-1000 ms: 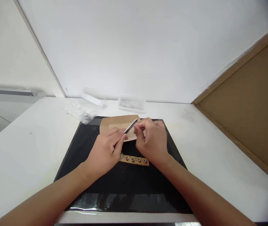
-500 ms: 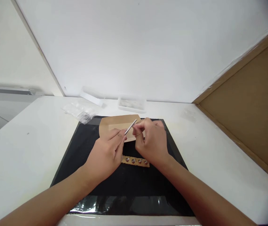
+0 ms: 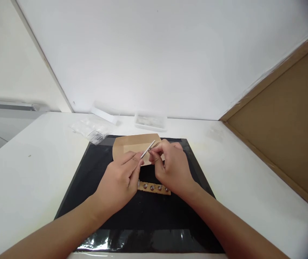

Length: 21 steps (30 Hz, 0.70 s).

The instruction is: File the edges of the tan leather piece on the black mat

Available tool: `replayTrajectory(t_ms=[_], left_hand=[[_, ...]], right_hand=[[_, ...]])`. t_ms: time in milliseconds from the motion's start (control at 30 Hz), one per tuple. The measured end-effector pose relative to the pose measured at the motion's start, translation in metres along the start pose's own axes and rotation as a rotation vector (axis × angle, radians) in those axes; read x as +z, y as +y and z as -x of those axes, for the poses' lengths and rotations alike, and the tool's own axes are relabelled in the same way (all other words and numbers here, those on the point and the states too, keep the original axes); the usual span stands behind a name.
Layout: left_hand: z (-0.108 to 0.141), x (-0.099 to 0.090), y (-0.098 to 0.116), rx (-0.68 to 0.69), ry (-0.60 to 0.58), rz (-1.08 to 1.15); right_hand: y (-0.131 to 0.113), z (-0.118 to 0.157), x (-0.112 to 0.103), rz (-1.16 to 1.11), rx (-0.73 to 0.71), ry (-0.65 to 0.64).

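Observation:
Between the fingertips of my left hand (image 3: 123, 174) is a thin white strip (image 3: 147, 149), tilted up to the right. My right hand (image 3: 171, 163) is pinched close against the strip's right side, with a tiny dark piece at its fingertips that is too small to name. Both hands are above a black mat (image 3: 126, 216). Behind them lies a tan paper tray (image 3: 136, 139), partly covered by the fingers. Below, on the mat, a tan strip (image 3: 155, 188) carries several round shiny pieces; its left end is near my left hand.
Clear plastic bags (image 3: 89, 129) lie at the mat's back left corner. A translucent box (image 3: 150, 122) stands behind the tray, near the white wall. A small clear packet (image 3: 215, 132) is at the back right. A brown board (image 3: 286, 133) rises on the right.
My right fingertips have moved slightly left and down, now close to the white strip's side. The whole view has shifted a little. My left hand still grips the strip.

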<state>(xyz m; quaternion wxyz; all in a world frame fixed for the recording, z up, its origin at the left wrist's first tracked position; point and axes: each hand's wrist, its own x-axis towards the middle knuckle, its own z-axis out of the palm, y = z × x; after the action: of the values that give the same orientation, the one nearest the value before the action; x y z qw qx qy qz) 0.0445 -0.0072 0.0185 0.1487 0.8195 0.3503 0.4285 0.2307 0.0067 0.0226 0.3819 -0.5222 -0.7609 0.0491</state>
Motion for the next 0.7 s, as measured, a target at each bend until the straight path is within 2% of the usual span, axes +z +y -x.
replayTrajectory(t_ms=[100,233,367,467,600,700], left_hand=[[-0.0019,-0.0006,-0.0005,-0.002,0.017,0.027],[-0.0048,-0.002,-0.0021,-0.035,0.008,0.084],[-0.006,-0.0033,-0.0011,-0.084,0.018,0.112],[-0.0062,-0.0034,0.0008,-0.094,0.011,0.135],[-0.0067,-0.0027,0.0027,-0.109,-0.002,0.143],[-0.0066,-0.0017,0.0025,-0.107,-0.009,0.151]], right_hand=[[-0.0013,0.0021,0.0012,-0.011,0.006,0.053],[-0.0035,0.0045,0.0035,-0.026,-0.065,0.001],[-0.0051,0.0044,0.0032,-0.027,-0.034,0.093],[-0.0053,0.0042,0.0025,-0.035,-0.066,0.074],[-0.0057,0.0041,0.0034,-0.044,-0.039,0.145],[-0.0056,0.0046,0.0054,-0.046,-0.07,0.116]])
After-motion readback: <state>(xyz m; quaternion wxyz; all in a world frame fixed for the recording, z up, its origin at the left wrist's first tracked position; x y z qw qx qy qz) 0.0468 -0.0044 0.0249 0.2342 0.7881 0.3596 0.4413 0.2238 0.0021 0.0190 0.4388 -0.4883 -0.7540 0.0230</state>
